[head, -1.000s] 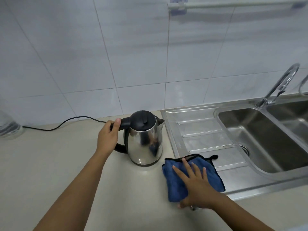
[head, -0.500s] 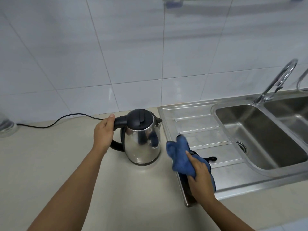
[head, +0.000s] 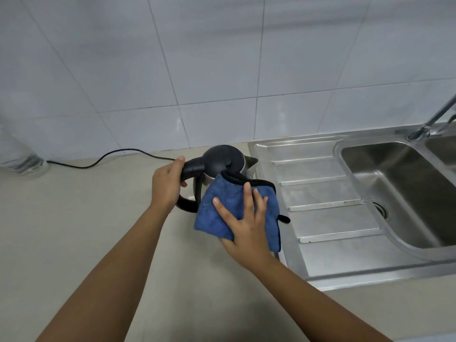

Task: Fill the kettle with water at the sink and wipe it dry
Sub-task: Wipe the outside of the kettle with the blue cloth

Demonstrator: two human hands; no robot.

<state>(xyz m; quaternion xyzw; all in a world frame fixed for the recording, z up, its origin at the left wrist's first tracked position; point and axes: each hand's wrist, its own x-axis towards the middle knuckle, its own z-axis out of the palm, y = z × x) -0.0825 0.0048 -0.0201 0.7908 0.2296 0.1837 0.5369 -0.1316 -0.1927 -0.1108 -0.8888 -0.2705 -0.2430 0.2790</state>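
A steel kettle (head: 225,159) with a black lid and black handle stands on the beige counter (head: 86,230), just left of the sink's draining board. My left hand (head: 167,183) grips the kettle's handle. A blue cloth (head: 222,206) with black trim covers the near side of the kettle's body. My right hand (head: 246,218) presses the cloth against the kettle with spread, straight fingers. Most of the steel body is hidden behind the cloth.
A stainless sink (head: 385,178) with a ridged draining board (head: 328,213) lies to the right, its tap (head: 434,119) at the back right. A black cord (head: 108,159) runs along the counter's back edge. A clear container (head: 22,161) stands far left by the tiled wall.
My right hand has lifted the cloth off the draining board's edge and laid it flat against the kettle's side. My left hand has kept its hold on the handle.
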